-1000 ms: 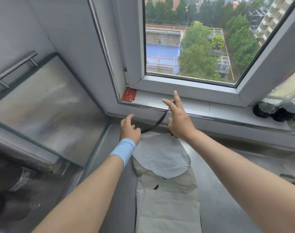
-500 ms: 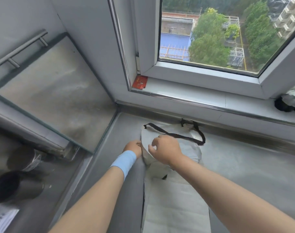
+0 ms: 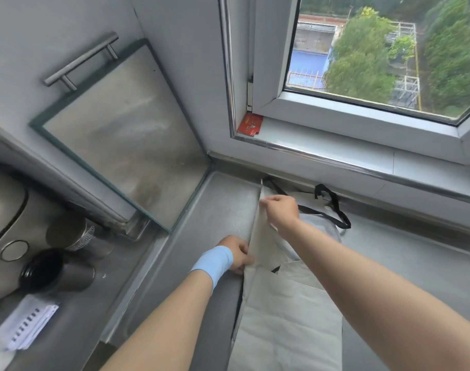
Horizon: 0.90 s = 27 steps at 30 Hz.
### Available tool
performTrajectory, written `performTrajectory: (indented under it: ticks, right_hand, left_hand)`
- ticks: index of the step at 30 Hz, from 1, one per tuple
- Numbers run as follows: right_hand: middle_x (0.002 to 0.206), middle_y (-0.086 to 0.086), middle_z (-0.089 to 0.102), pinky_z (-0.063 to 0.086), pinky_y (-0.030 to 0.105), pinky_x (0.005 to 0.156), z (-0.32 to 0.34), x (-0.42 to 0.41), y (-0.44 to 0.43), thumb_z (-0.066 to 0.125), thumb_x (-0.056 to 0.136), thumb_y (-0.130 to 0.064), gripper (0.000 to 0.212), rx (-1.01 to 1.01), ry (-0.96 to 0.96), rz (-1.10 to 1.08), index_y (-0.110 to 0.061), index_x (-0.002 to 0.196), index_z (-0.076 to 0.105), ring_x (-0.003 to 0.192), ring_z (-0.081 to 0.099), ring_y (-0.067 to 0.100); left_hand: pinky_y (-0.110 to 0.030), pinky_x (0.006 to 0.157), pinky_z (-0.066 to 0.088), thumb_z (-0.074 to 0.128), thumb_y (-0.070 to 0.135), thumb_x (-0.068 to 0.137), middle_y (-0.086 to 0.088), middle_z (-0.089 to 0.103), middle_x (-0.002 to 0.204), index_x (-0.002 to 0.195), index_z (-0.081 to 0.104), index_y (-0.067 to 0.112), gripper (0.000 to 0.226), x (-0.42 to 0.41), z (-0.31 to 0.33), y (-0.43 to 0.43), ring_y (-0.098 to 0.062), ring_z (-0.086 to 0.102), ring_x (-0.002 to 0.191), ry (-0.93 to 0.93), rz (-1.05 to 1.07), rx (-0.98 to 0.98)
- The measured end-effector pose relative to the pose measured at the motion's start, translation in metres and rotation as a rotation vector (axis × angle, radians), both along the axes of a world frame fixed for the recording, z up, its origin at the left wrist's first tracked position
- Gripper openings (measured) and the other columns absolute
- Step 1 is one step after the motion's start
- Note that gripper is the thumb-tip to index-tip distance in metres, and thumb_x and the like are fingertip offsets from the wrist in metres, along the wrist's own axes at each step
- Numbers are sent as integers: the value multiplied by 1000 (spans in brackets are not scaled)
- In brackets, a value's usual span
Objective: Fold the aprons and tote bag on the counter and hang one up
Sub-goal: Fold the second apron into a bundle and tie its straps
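Observation:
A pale grey apron (image 3: 290, 317) lies lengthwise on the steel counter (image 3: 223, 210), its top end toward the window. Its black neck strap (image 3: 332, 210) loops on the counter near the back edge. My right hand (image 3: 282, 212) pinches the apron's upper left edge and holds it raised off the counter, so the flap stands up. My left hand (image 3: 237, 254), with a light blue wristband, grips the same left edge lower down, at the counter surface. A black strap shows along the apron's left side by my left forearm.
A white windowsill (image 3: 335, 145) with a small red card (image 3: 252, 125) runs behind the counter. A glass panel (image 3: 126, 135) stands at the left. Lower left hold a dark cup (image 3: 45, 271), a metal cup (image 3: 68, 231) and a notepad (image 3: 25, 325).
My hands came back from the windowsill and the strap was laid on the apron. Both hands have since taken the apron's left edge, and the right hand has lifted it.

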State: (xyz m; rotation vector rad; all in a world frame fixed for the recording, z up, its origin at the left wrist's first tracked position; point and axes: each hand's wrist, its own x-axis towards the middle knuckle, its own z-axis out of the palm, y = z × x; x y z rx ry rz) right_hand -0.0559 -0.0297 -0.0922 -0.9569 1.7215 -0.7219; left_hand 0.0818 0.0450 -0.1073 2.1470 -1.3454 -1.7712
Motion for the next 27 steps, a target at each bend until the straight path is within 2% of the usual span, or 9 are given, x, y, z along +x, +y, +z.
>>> performTrajectory:
  ticks: [3,6,9,11,16,19,21,24,27]
  right_hand:
    - [70,7,65,57,38,57,9,-6,-3,66,80,-13,11,16,-174,10,-3,78,72,55,59,22]
    - [104,4,70,50,25,55,16,-15,1,60,91,-8,23,15,-196,174,-14,112,66,74,70,19]
    - [94,-6,70,47,24,59,21,-43,4,46,83,-2,34,-134,78,152,-22,92,71,78,67,17]
    - [85,-8,69,47,28,68,22,-74,9,45,79,-4,31,-135,272,21,-24,79,69,80,63,19]
    - [90,7,63,40,28,71,0,-147,45,50,85,-15,18,196,621,-107,-16,88,67,84,57,29]
    - [73,8,66,42,26,57,-22,-164,66,53,66,-15,16,343,489,122,-9,74,65,77,65,30]
    - [67,0,71,50,29,62,-28,-163,75,52,69,-14,20,293,302,151,-12,72,72,72,67,25]
    - [80,-8,73,54,32,77,-24,-156,83,49,76,-14,29,163,218,202,-23,84,75,83,68,17]
    - [91,-11,71,53,26,73,-21,-158,86,48,79,-15,32,135,189,237,-27,97,71,85,66,12]
  left_hand:
    - [-34,68,61,71,8,80,-11,59,78,74,51,15,22,10,8,-3,-26,63,67,-60,5,21]
    - [-35,79,60,70,19,76,-9,64,75,76,55,17,16,17,19,-6,-26,63,65,-293,-184,47]
    - [-34,86,55,61,23,82,-8,64,104,104,59,12,25,10,27,-15,-29,64,94,-477,-130,-160]
    - [-33,85,50,49,17,87,-7,62,113,109,57,15,23,-6,32,-23,-30,60,101,-474,-86,-325]
    - [-35,91,50,47,18,91,-2,63,112,109,59,23,22,-76,32,-32,-25,60,101,-244,-275,-454]
    - [-33,96,47,48,21,94,-3,65,119,113,64,20,25,-116,29,-37,-26,59,108,-184,-356,-439]
    - [-31,94,47,47,26,95,-6,66,118,110,67,17,26,-141,29,-44,-28,59,109,-192,-407,-408]
    - [-29,86,45,45,39,94,-4,68,110,103,69,18,33,-170,31,-59,-27,60,105,-237,-460,-313]
    - [-29,83,50,54,42,83,-1,69,102,93,68,19,29,-192,25,-71,-23,63,96,-315,-530,-248]
